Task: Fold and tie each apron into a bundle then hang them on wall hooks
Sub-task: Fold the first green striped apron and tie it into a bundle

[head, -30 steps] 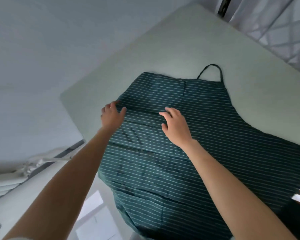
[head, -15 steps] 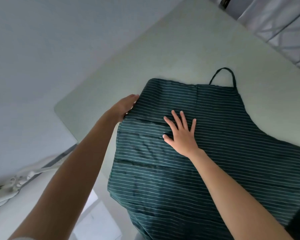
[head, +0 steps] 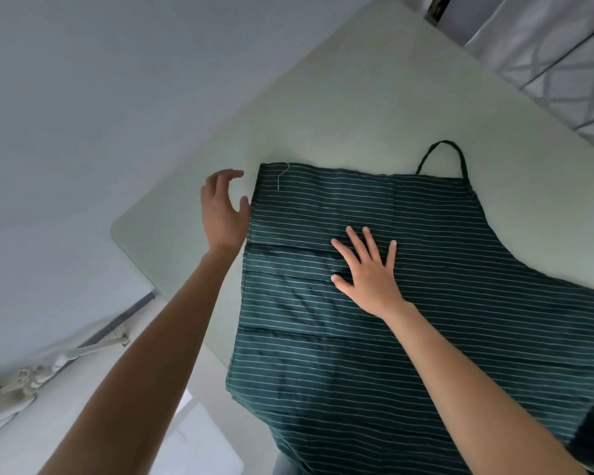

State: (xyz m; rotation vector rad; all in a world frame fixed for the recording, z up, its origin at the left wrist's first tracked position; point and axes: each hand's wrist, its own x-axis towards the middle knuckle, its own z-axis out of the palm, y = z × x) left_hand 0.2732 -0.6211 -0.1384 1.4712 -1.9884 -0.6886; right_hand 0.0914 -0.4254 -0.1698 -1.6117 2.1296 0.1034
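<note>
Wall (head: 83, 97): plain pale surface filling the left and upper left of the view, behind the counter's far edge.
Counter (head: 323, 108): pale greenish-white top with a rounded corner at the left; it carries the apron and shows bare beyond the cloth.
Window covering (head: 563, 63): pale panels with a crossed lattice pattern at the upper right, past the counter's edge.
Rack parts (head: 48, 365): white rods and fittings low at the left, below counter level; what they belong to cannot be told.
Apron (head: 460, 269): dark green cloth with thin white stripes, lying flat on the counter, its near end hanging over the near edge. Several creases run across the left part. The left edge lies straight, with a loose pale thread at the far left corner.
Neck loop (head: 441, 145): thin dark strap arching off the apron's far edge onto the bare counter.
Right hand (head: 367, 272): lies palm down on the apron's middle, just right of the creases, fingers straight and spread, pressing the cloth; this grip holds nothing.
Left hand (head: 223, 207): over the bare counter just beside the apron's left edge, fingers loosely bent, thumb close to the cloth edge; this grip is unclosed and holds nothing. Whether the thumb touches the cloth cannot be told.
</note>
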